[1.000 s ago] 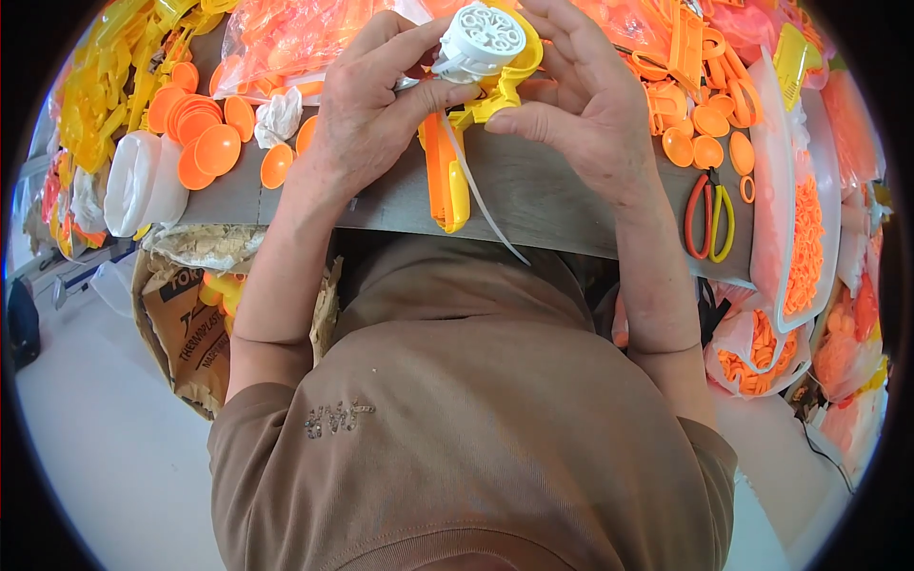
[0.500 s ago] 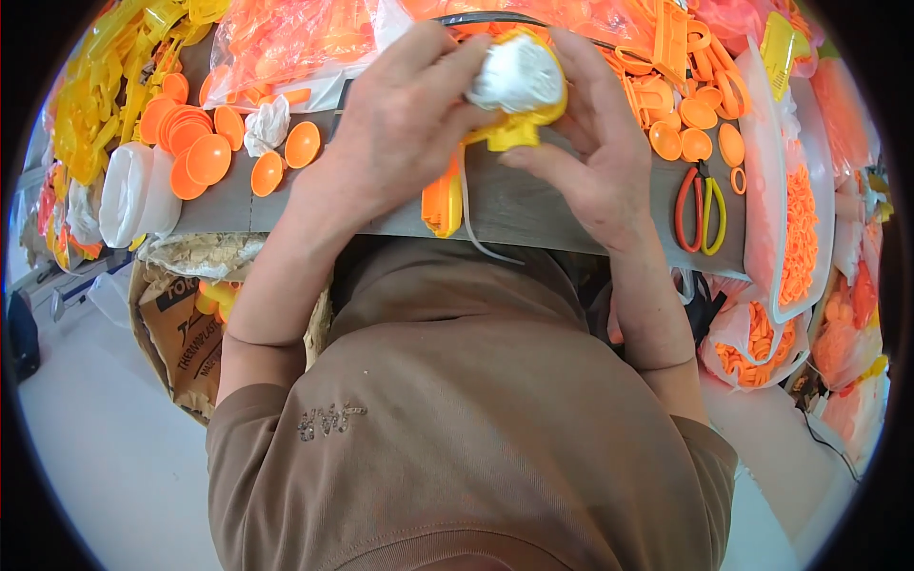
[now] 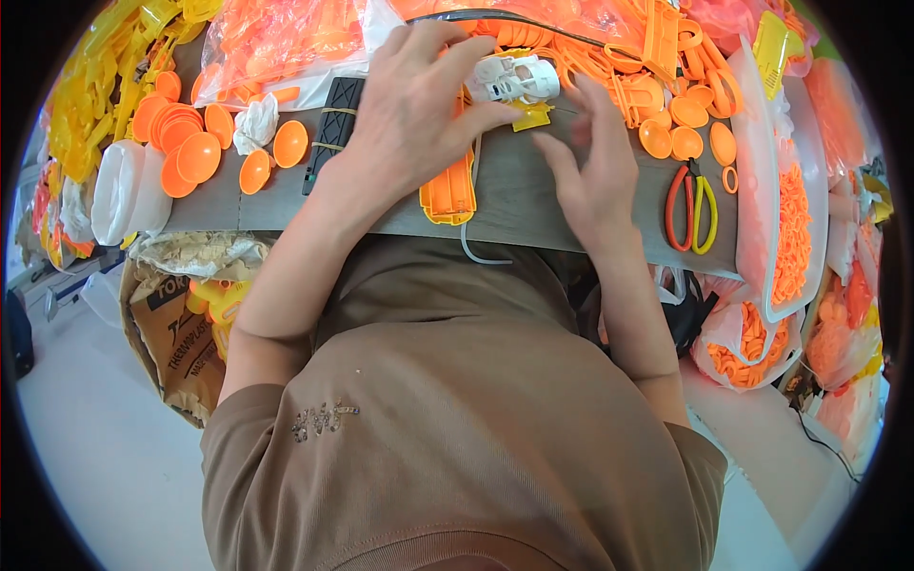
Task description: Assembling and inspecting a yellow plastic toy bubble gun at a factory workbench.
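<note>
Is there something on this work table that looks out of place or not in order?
Nothing looks damaged. The white plastic part lies under the left hand; the right hand hovers open beside it. One thin white cord hangs over the table edge.

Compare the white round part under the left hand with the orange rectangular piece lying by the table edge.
The white round part is pale, rounded and perforated; the orange rectangular piece is flat, ribbed and elongated. The left hand touches the white part, while the orange piece lies partly under that hand's wrist. Both look like moulded plastic on the grey table.
</note>
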The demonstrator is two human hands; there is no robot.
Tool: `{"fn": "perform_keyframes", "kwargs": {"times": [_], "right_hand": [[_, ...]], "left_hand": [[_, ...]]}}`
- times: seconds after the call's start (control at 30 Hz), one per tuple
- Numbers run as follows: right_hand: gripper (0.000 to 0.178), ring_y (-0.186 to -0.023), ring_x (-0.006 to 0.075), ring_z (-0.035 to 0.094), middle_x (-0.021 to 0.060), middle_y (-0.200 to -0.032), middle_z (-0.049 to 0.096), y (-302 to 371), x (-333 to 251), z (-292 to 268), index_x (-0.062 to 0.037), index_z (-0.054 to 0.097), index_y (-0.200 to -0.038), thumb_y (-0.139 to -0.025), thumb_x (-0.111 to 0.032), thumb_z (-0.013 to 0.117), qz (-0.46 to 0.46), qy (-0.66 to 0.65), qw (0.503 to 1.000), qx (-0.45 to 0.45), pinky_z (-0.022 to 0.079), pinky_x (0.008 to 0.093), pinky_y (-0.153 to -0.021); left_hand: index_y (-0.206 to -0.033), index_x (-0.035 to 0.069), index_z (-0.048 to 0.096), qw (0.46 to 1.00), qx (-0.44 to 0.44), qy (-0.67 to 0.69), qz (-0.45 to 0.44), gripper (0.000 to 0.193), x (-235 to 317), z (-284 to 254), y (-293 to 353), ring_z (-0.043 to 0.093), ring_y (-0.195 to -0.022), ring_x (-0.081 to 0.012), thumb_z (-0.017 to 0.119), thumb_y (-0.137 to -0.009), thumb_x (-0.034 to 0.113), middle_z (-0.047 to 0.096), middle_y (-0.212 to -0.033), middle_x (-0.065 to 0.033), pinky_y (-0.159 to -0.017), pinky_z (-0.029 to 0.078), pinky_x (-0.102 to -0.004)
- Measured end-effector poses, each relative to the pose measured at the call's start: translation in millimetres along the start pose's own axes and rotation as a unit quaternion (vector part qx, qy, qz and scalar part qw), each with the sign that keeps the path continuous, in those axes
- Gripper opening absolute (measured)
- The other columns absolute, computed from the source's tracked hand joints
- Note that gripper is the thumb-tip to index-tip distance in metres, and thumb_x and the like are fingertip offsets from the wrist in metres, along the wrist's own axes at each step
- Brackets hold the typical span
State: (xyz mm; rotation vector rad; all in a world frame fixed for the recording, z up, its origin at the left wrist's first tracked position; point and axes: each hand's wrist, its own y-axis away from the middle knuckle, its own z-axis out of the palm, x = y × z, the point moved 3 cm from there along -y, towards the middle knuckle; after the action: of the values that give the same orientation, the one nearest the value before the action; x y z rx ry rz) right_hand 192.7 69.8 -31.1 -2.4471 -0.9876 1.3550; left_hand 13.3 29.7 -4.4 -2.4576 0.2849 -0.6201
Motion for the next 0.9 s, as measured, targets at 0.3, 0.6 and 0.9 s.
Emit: {"fn": "perform_keyframes", "kwargs": {"times": [0.3,0.6,0.9], "right_hand": [[0.025,-0.074,0.0304,0.062,0.0149,-0.083,0.063,90,-30,2,-0.0001,0.06,-0.096,-0.081,-0.019,0.066,0.034,-0.023,0.95,-0.31,0.049,0.0359,-0.063],[0.033,-0.084,0.0346,0.061,0.0196,-0.097,0.063,112,-27,20,0.001,0.058,-0.103,-0.084,-0.025,0.062,0.132,-0.029,0.956,-0.26,0.048,0.0388,-0.076],[0.022,-0.089,0.0256,0.062,0.018,-0.098,0.063,103,-27,31,0.0029,0.061,-0.098,-0.083,-0.014,0.063,0.188,-0.159,0.916,-0.318,0.048,0.03,-0.077]], "left_hand": [[-0.12,0.004,0.052,0.994,-0.11,-0.026,-0.002,0.048,15,-12,50,0.039,-0.122,-0.035,0.068,-0.077,0.019,0.045,-0.13,-0.0157,-0.101,0.032,-0.0462],[-0.122,0.002,0.052,0.997,-0.073,-0.002,0.005,0.051,7,-3,46,0.039,-0.124,-0.0348,0.067,-0.076,0.018,0.045,-0.132,-0.0156,-0.103,0.032,-0.0438],[-0.121,0.002,0.051,0.999,-0.044,0.007,0.028,0.051,7,3,45,0.041,-0.122,-0.0342,0.068,-0.076,0.02,0.047,-0.128,-0.0146,-0.103,0.032,-0.0464]]}}
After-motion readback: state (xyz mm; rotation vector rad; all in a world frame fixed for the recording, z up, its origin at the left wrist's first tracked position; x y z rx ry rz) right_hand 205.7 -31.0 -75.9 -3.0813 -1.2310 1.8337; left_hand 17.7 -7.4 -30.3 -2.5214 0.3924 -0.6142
